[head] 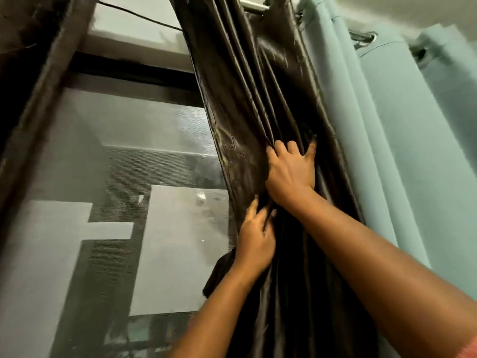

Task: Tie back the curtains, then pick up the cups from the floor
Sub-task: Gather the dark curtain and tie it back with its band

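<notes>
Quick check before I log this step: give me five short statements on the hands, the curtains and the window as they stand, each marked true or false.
1. Both hands are on the dark satin curtain. True.
2. The left hand sits higher than the right hand. False: the right hand is the upper one.
3. A pale teal curtain hangs to the right of the dark one. True.
4. The dark curtain is already bound with a tieback. False: no tieback shows; the hands are gathering its folds.
5. Cups are visible on the floor. False: neither floor nor cups are in view, only the curtains, the curtain rod and the meshed window.
</notes>
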